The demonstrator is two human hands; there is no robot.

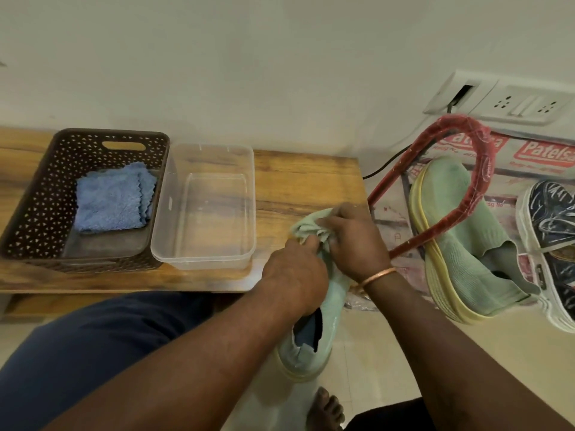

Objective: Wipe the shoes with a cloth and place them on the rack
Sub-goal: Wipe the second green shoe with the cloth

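I hold a mint-green knit shoe (314, 334) with a pale yellow sole over the floor, toe toward the table. My left hand (295, 275) grips its upper near the front. My right hand (354, 241) holds a pale green cloth (311, 227) bunched against the shoe's toe. The matching green shoe (460, 244) sits on the red rack (479, 169) at the right, beside a dark patterned sneaker (550, 244) with a white sole.
A low wooden table (308, 181) carries a brown perforated basket (40, 213) with a folded blue cloth (113, 197) and a clear plastic tub (205, 259). A wall socket panel (510, 102) and a black cable are behind the rack. My bare foot (326, 409) rests on the tiled floor.
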